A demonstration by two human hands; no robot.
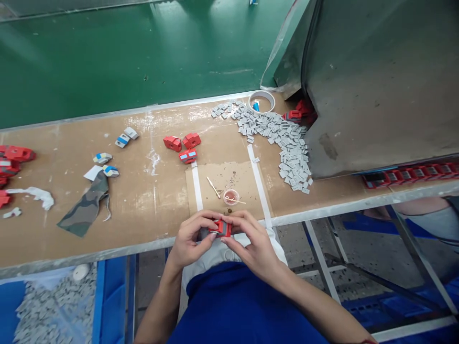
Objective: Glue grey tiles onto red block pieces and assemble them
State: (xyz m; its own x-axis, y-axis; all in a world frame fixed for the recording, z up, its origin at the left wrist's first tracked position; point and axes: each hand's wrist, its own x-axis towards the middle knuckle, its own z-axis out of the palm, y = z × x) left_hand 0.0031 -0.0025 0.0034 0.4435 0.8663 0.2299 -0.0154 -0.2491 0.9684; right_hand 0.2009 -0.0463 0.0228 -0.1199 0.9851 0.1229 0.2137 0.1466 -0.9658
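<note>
1. Nearest the body, the left hand (pixel 191 239) and right hand (pixel 254 241) come together, fingers and thumbs pinching a small red part (pixel 225 229) between them, at the near edge of the bench (pixel 165 196). The fingers cover some of its outline, so its full form is hard to make out.
2. Just beyond the hands stands a small cup (pixel 225 202) with a thin stick (pixel 238 201) across it; a white stick (pixel 211 184) lies to its left.
3. Left of these, a camouflage cloth (pixel 84 208) lies near the bench's front edge.
4. Farther back, three red pieces (pixel 188 156) sit grouped closely together.
5. To their right, grey tiles (pixel 294 162) spread in a curved heap, with a tape roll (pixel 272 99) at its far side.
6. Behind the bench stretches a green surface (pixel 107 62).
</note>
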